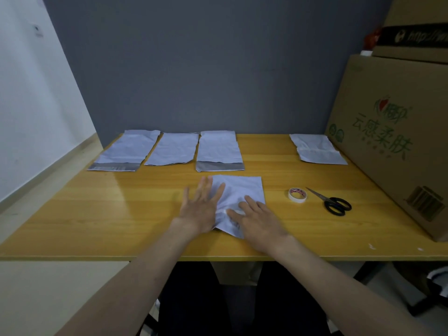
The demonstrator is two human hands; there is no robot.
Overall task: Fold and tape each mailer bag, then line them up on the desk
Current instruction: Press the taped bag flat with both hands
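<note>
A white mailer bag (242, 190), folded and creased, lies on the wooden desk (121, 209) near its front middle. My left hand (201, 207) rests flat with straight fingers on the bag's left edge. My right hand (257, 219) presses flat on the bag's lower right part. Three unfolded white mailer bags lie side by side along the back: one (126, 149) at the left, one (173, 149) in the middle, one (219, 149) to the right. A folded mailer bag (315, 149) lies at the back right.
A roll of white tape (297, 195) and black-handled scissors (332, 202) lie to the right of my hands. A large cardboard box (397, 132) stands on the desk's right side, with more boxes on top. A grey wall runs behind the desk.
</note>
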